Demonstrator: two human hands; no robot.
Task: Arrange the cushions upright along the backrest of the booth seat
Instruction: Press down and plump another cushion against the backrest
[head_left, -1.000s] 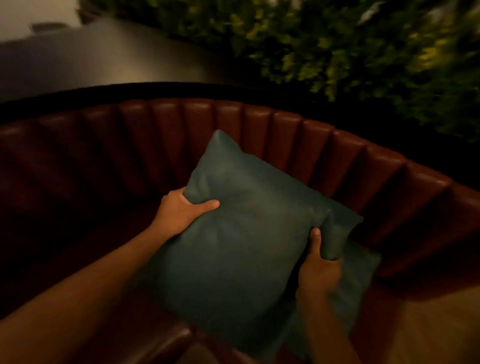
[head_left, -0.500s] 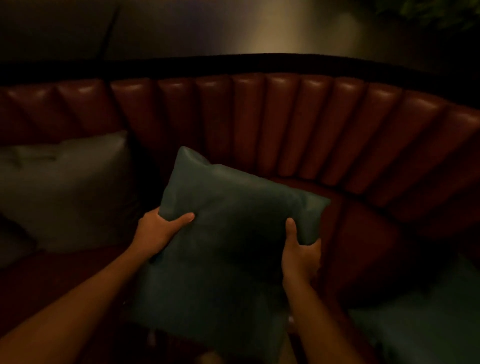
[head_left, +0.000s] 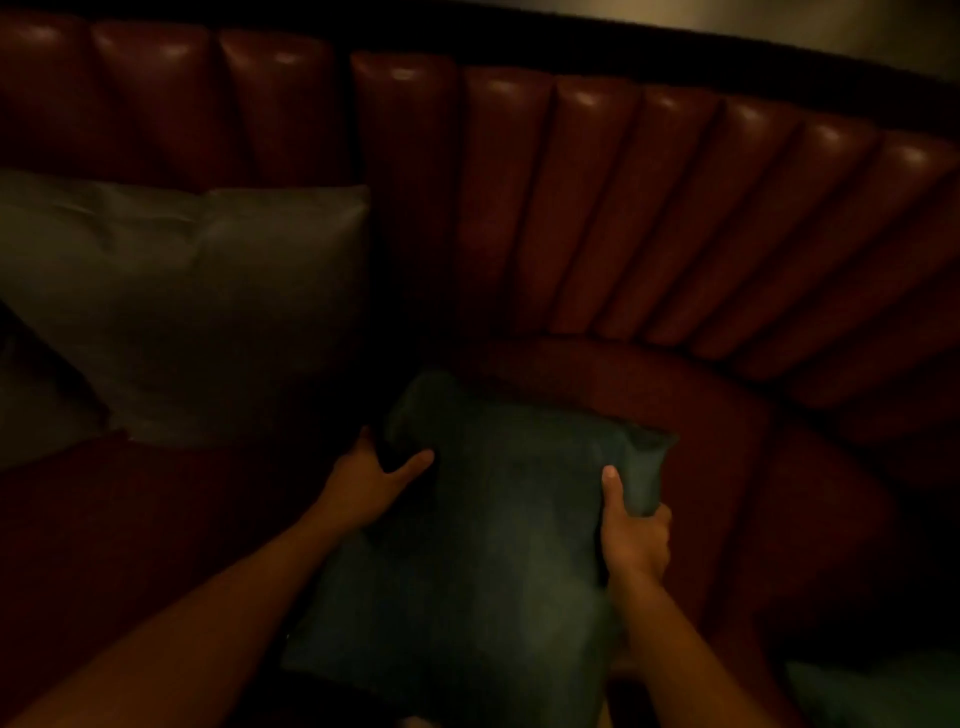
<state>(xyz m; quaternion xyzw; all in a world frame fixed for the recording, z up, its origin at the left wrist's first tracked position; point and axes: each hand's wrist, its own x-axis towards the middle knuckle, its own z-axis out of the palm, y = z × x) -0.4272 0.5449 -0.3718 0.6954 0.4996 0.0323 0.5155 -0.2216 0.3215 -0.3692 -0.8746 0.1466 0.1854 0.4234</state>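
Booth seat (head_left: 675, 415) open rightward; both hands grip teal cushion (head_left: 483, 545) edges.

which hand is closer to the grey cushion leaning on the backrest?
Left. The left hand grips the teal cushion just right of the grey cushion; the right hand holds its far edge.

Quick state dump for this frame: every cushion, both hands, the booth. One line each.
teal cushion: held off the backrest by both hands, over the seat, not yet placed
grey cushion: upright, leaning on the backrest, untouched
left hand: grips the teal cushion's left edge
right hand: grips the teal cushion's right corner
backrest: bare to the right of the grey cushion
second teal cushion: lying at the lower right, mostly out of frame
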